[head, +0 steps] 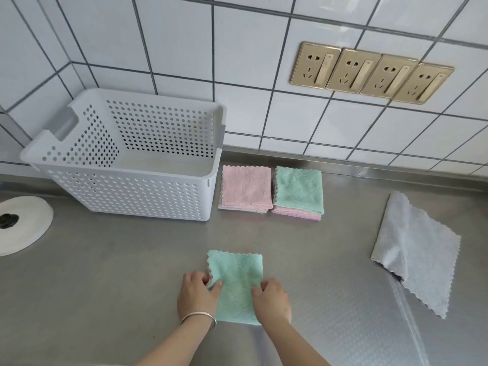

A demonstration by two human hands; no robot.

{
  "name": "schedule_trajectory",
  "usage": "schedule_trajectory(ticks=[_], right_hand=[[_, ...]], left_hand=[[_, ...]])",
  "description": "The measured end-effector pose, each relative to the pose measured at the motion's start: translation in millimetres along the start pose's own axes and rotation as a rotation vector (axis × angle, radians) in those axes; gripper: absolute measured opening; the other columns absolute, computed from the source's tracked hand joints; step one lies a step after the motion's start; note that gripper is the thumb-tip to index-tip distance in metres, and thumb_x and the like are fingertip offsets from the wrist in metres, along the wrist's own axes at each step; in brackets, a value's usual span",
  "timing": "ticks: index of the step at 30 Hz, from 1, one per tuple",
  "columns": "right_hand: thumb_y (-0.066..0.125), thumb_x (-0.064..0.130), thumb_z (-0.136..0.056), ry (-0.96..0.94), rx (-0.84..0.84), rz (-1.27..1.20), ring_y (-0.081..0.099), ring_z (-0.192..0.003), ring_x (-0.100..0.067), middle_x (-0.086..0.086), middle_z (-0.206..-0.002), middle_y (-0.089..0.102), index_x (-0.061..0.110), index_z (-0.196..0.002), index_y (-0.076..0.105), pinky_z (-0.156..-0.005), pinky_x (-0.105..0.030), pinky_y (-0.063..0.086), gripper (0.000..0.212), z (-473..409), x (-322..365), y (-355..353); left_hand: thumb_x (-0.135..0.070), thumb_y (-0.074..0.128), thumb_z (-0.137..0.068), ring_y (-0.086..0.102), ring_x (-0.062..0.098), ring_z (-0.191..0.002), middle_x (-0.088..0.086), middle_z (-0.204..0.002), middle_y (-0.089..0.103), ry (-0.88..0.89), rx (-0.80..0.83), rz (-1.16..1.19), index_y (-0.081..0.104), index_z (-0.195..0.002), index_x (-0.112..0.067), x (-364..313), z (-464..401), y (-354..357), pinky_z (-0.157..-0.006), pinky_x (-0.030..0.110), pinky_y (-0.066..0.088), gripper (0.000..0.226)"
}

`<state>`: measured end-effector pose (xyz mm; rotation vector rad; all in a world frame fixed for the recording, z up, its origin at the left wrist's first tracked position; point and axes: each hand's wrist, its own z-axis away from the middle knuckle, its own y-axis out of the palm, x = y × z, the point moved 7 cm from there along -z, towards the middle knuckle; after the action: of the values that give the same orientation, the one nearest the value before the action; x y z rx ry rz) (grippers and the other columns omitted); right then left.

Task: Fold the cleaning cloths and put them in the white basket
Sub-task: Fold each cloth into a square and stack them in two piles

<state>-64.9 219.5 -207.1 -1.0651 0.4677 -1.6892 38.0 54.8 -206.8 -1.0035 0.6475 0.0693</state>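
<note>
**Both hands on the green cloth, basket off to the left**

Green cloth lies flat on the steel counter, folded into a tall rectangle, right in front of the person. Left hand sits at its left edge, fingers curled round the edge w/ thumb on top, so pinching it. Right hand is on the right edge near the bottom, fingers bent down onto the fabric; pressing or gripping, can't tell which. Cloth runs between the two hands and sticks out beyond them toward the wall.

White basket stands further back on the left, against the tiles, nothing visible inside. Just beside its right wall: a pink-topped stack, then touching that a stack w/ green on top and pink layers under. Grey cloth lies unfolded, rumpled, well apart on the right. A bracelet on the left wrist.
</note>
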Motion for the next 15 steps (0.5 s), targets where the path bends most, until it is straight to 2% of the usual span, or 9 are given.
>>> schedule_trajectory(ticks=[3,6,9,12,15], right_hand=[[0.045,0.027,-0.092,0.038,0.007,-0.121,0.050,-0.082,-0.015,0.005,-0.091,0.052,0.020,-0.093,0.045,-0.069,-0.027,0.040,0.008,-1,-1,-4],[0.045,0.021,-0.091,0.055,-0.004,-0.352,0.049,-0.070,-0.012,0.004,-0.079,0.052,0.015,-0.090,0.048,-0.060,-0.026,0.040,0.007,-4,1,-16],[0.047,0.017,-0.091,0.014,-0.038,-0.541,0.048,-0.067,-0.012,0.002,-0.075,0.050,0.017,-0.084,0.045,-0.054,-0.023,0.035,0.007,-19,14,-45],[0.050,0.017,-0.091,-0.050,-0.073,-0.684,0.051,-0.071,-0.015,-0.001,-0.081,0.053,0.016,-0.087,0.047,-0.057,-0.024,0.037,0.004,-46,39,-81],[0.048,0.015,-0.091,-0.113,-0.071,-0.784,0.052,-0.070,-0.014,0.000,-0.084,0.057,0.015,-0.096,0.046,-0.060,-0.024,0.040,0.005,-76,67,-111]], left_hand=[[-0.031,0.064,-0.081,0.051,0.028,-0.072,0.001,-0.072,0.054,-0.020,0.001,0.159,0.046,-0.079,-0.015,-9,4,-2,-0.064,0.033,0.042,0.024],[-0.028,0.065,-0.081,0.053,0.029,-0.072,-0.003,-0.067,0.051,-0.036,-0.011,0.298,0.045,-0.085,-0.012,-24,4,-7,-0.066,0.034,0.042,0.026],[-0.021,0.067,-0.081,0.057,0.026,-0.085,0.000,-0.082,0.057,-0.015,-0.031,0.504,0.046,-0.098,-0.011,-59,-2,-16,-0.072,0.030,0.040,0.028],[-0.016,0.060,-0.085,0.055,0.015,-0.100,-0.006,-0.104,0.055,0.111,-0.052,0.653,0.044,-0.122,-0.019,-108,-16,-31,-0.083,0.022,0.037,0.040],[-0.017,0.053,-0.089,0.045,0.002,-0.119,-0.017,-0.126,0.048,0.360,-0.011,0.514,0.046,-0.128,-0.029,-156,-40,-34,-0.097,0.014,0.030,0.041]])
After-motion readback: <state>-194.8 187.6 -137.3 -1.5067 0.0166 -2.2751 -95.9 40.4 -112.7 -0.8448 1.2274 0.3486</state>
